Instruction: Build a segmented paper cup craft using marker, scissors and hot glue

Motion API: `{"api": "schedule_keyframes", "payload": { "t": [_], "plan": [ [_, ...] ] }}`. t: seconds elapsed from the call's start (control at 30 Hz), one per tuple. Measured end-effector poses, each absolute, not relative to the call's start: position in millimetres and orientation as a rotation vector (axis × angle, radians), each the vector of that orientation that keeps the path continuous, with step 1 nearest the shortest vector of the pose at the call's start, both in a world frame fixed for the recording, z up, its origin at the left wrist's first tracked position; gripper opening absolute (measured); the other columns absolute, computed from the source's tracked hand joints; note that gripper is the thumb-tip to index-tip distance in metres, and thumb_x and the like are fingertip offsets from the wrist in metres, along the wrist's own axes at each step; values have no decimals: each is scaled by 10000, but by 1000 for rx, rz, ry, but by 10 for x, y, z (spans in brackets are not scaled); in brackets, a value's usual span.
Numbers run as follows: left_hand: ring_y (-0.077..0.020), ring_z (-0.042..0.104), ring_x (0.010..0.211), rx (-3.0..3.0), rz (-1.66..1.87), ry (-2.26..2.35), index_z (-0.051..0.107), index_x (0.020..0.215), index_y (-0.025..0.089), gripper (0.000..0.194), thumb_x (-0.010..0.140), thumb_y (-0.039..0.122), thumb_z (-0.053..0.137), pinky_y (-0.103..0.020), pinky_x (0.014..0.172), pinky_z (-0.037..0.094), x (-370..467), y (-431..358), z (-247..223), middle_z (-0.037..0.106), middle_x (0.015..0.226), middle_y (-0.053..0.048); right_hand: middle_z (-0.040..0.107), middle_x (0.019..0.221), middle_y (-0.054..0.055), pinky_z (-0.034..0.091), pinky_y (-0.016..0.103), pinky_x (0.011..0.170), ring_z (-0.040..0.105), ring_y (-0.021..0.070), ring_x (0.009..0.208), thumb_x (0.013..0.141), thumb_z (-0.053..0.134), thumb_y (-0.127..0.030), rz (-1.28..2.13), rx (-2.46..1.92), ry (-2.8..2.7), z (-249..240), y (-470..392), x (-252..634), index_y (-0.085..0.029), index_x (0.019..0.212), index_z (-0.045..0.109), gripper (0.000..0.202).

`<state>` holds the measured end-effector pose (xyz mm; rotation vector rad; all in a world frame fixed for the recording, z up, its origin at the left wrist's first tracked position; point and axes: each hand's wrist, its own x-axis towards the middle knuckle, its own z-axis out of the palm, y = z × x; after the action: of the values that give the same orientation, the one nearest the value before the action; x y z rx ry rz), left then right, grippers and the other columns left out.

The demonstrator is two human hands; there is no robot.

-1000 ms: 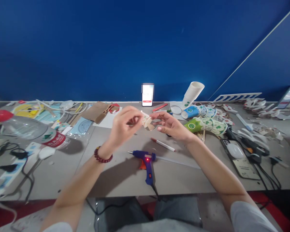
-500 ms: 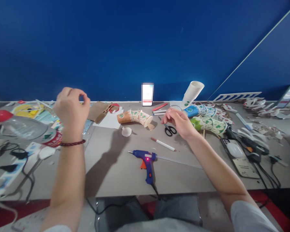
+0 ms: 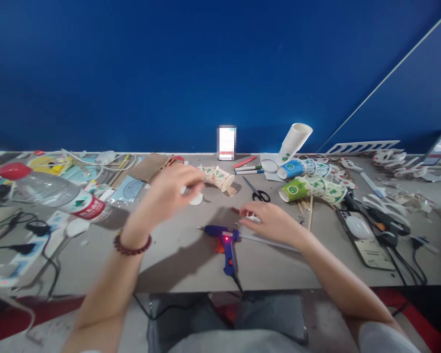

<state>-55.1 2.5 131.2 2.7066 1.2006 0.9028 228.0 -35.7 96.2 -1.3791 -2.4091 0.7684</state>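
My left hand (image 3: 171, 192), blurred, hovers above the table with thumb and fingers apart. It hides the orange end of a curved chain of joined paper cups (image 3: 216, 177). A small white round piece (image 3: 196, 198) lies just beyond its thumb. My right hand (image 3: 266, 219) is down at the table, its fingers curled round a white marker with a brown end (image 3: 235, 210); most of the marker is covered. Just below lies a blue glue gun (image 3: 226, 240) with its red light lit and a clear glue stick (image 3: 268, 241) out the back.
Black scissors (image 3: 260, 195), a green cup chain (image 3: 312, 189) and a blue one (image 3: 303, 168) lie right of centre. Stacked white cups (image 3: 296, 139) lean behind. A plastic bottle (image 3: 62, 193) and power strip (image 3: 33, 250) are left; a phone (image 3: 367, 245) is right.
My left hand has swung right and down, from beside the bottle to the orange cup chain. My right hand has come down and nearer, from by the scissors onto the marker.
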Motion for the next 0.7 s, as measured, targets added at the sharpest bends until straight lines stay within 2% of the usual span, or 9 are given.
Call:
{"api": "schedule_keyframes", "payload": {
  "t": [0.1, 0.23, 0.33, 0.47, 0.7],
  "plan": [
    [-216, 616, 1071, 2566, 543, 826, 638, 1200, 262, 365, 893, 455, 591, -368, 921, 476, -322, -124, 968, 683, 1161, -56, 713, 1022, 54, 449, 321, 754, 661, 246, 916, 871, 609, -346, 772, -1444, -2444, 772, -460, 2340, -236, 975, 654, 158],
    [-251, 607, 1043, 2524, 379, 856, 652, 1135, 225, 449, 845, 565, 605, -404, 915, 452, -262, -179, 614, 686, 1093, -83, 703, 1039, 50, 441, 324, 781, 650, 246, 951, 821, 657, -281, 866, -1508, -2418, 592, -584, 2416, -233, 990, 617, 180],
    [-272, 587, 1057, 2584, 366, 930, 657, 1102, 208, 503, 816, 619, 605, -426, 930, 433, -229, -204, 527, 678, 1068, -94, 693, 1022, 49, 434, 319, 781, 642, 232, 933, 818, 645, -252, 940, -1508, -2378, 501, -624, 2427, -227, 961, 605, 151],
    [-286, 572, 1041, 2637, 382, 1001, 662, 1054, 208, 548, 748, 662, 651, -435, 931, 421, -133, -276, 457, 667, 1023, -98, 678, 904, 32, 410, 295, 697, 625, 203, 811, 846, 596, -255, 959, -1531, -2364, 423, -605, 2404, -220, 892, 610, 59],
    [-284, 562, 1030, 2646, 267, 988, 627, 1044, 206, 695, 626, 759, 679, -427, 926, 413, -91, -321, 363, 621, 1072, -88, 652, 809, 10, 366, 262, 644, 579, 166, 726, 826, 576, -221, 895, -1505, -2347, 330, -578, 2406, -220, 826, 608, 31]
  ]
}}
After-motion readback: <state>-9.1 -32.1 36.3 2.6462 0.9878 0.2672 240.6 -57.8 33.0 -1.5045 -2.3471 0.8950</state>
